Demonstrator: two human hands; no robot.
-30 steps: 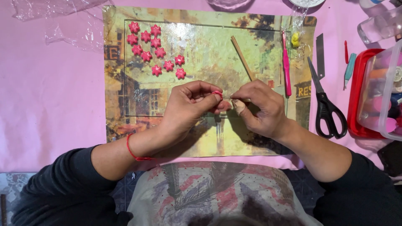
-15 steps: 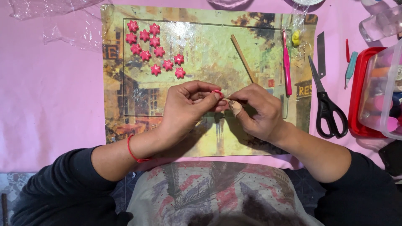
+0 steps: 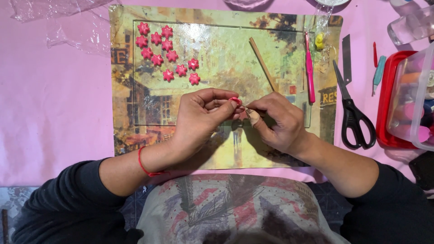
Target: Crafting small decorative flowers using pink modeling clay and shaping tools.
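Note:
My left hand (image 3: 201, 118) pinches a small pink clay piece (image 3: 235, 100) between thumb and fingertips, over a clear sheet (image 3: 217, 49) that lies on a picture mat (image 3: 124, 95). My right hand (image 3: 278, 121) holds a thin pointed tool (image 3: 247, 110) with its tip against the pink piece. Both hands meet at the middle of the mat. Several pink star-shaped clay pieces (image 3: 165, 58) lie in rows at the sheet's upper left.
A wooden stick (image 3: 263, 63) and a pink-handled tool (image 3: 309, 68) lie on the mat's right part. Black scissors (image 3: 352, 108) and a blade (image 3: 346, 52) rest on the pink tablecloth. A red tray with a clear box (image 3: 409, 99) stands at the right edge. Crumpled plastic film (image 3: 58, 22) sits top left.
Both hands stay together at the mat's middle; the fingers have shifted slightly around the pink piece and the tool tip.

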